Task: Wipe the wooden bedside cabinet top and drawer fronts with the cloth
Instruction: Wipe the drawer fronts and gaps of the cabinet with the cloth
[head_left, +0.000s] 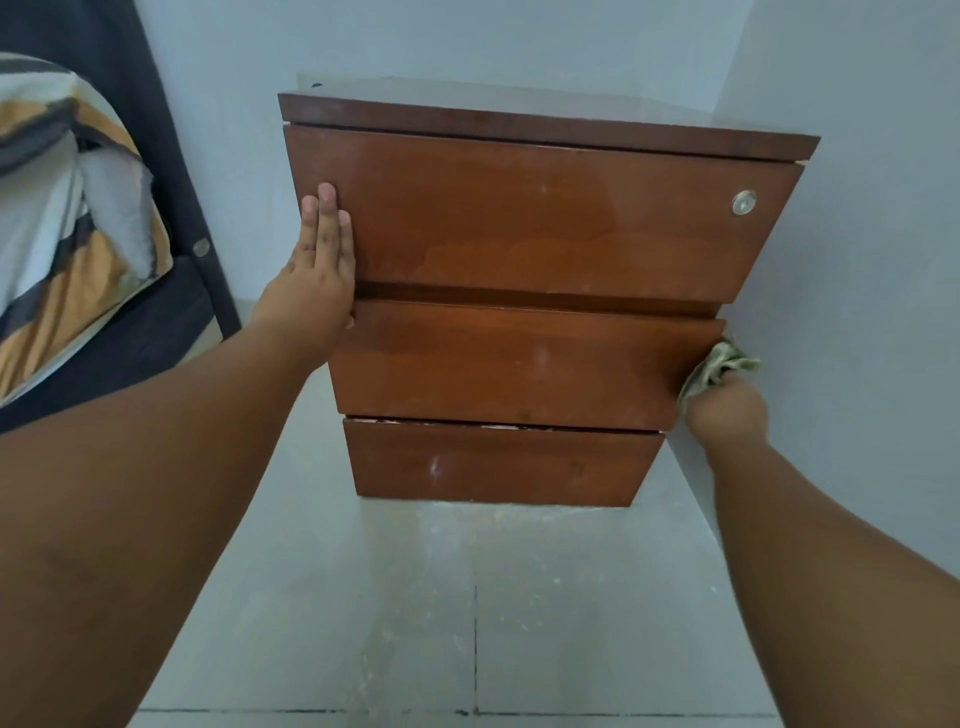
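A brown wooden bedside cabinet (540, 223) with three drawer fronts stands against the wall, seen from above and in front. My left hand (317, 265) lies flat with straight fingers on the left edge of the top drawer front. My right hand (727, 410) grips a crumpled greenish cloth (719, 366) at the right edge of the middle drawer front (519, 364), between the cabinet and the wall. The bottom drawer front (498, 462) is untouched by either hand. A round metal lock (744, 201) sits at the top drawer's right. The cabinet top shows only as a thin edge.
A bed with a dark frame (171, 171) and a patterned orange, grey and white duvet (67, 218) stands at the left. Pale walls (857, 260) close in behind and right of the cabinet. Grey floor tiles (467, 623) lie in front.
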